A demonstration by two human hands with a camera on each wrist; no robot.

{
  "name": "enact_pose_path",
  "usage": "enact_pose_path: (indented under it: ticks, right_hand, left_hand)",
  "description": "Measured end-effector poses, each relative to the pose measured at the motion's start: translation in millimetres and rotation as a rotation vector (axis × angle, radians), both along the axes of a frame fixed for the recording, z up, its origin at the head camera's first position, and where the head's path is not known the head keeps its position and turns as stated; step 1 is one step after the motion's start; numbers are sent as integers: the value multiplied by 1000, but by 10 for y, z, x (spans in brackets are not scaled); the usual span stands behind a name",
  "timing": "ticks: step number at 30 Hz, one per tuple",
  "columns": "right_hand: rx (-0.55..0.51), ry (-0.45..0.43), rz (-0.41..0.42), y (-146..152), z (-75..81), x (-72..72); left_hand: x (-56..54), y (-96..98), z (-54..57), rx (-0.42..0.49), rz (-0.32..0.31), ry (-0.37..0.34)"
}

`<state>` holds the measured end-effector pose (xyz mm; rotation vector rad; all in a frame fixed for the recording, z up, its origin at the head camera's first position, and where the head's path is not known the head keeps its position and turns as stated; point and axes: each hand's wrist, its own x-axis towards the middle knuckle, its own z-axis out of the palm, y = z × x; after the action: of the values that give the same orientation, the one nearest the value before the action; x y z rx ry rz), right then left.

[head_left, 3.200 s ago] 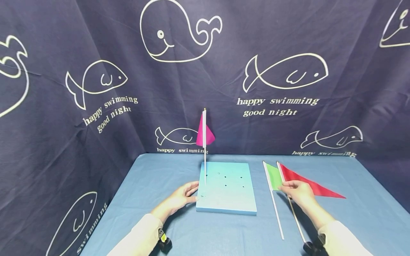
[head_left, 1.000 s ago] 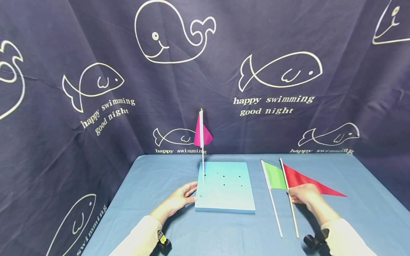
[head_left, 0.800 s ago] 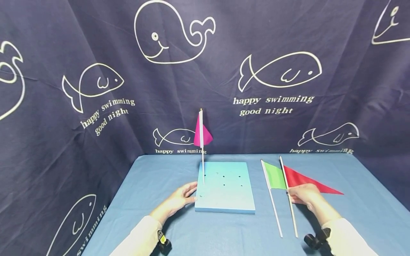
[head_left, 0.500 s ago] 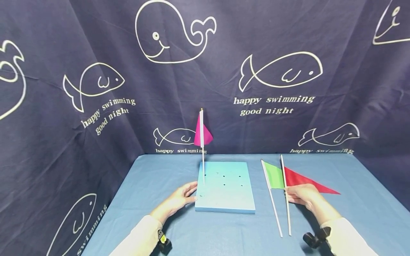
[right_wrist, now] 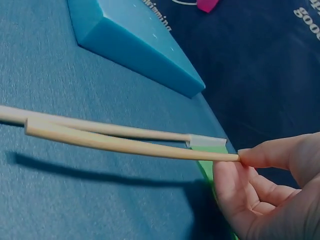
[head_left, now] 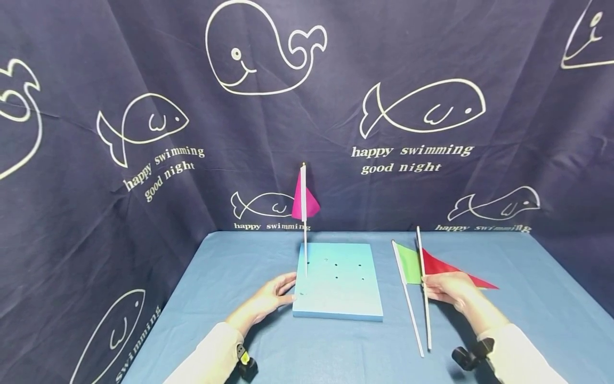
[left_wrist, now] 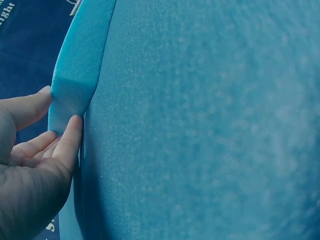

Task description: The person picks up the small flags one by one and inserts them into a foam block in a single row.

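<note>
My left hand (head_left: 267, 297) rests at the left side of a light blue foam board (head_left: 342, 298), thumb and fingertips against its side face. A pink flag (head_left: 312, 202) on a thin white stick stands upright in the board's left part. With thumb and fingers my right hand (head_left: 451, 288) pinches the stick of a red triangular flag (head_left: 434, 261), just below the cloth. That stick's lower end (right_wrist: 40, 127) is raised above the cloth and casts a shadow. To its left lies a green flag (head_left: 406, 264), partly overlapped by the red flag's stick.
Several small holes dot the board's top, one hole (head_left: 337, 277) near its middle. A blue cloth (head_left: 336, 352) covers the table. Behind it hangs a dark curtain (head_left: 336, 128) with white whale and fish drawings. Each wrist wears a small black camera (head_left: 467, 358).
My right hand has taken hold of the red flag's stick and shifted it left, lifting it and turning the stick nearer upright in the head view. My left hand stays at the board.
</note>
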<state>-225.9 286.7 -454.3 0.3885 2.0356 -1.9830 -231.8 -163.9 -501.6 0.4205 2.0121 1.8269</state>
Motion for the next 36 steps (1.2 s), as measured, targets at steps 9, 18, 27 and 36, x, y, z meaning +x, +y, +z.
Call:
enact_pose_path:
  ticks: [9,18,27,36]
  right_hand:
    - [-10,42,7,-162,107,-40]
    - [-74,76,22,-375,208,-141]
    - [-76,129,7,-599,374,-224]
    - [-73,182,-42,-795,463,-305]
  left_hand:
    - [11,-9,-14,-9,-2,2]
    - [6,-1,4,-8,-2,9]
    - [6,-11,-9,-8,10,7]
    - [19,1,2,-8,17,2]
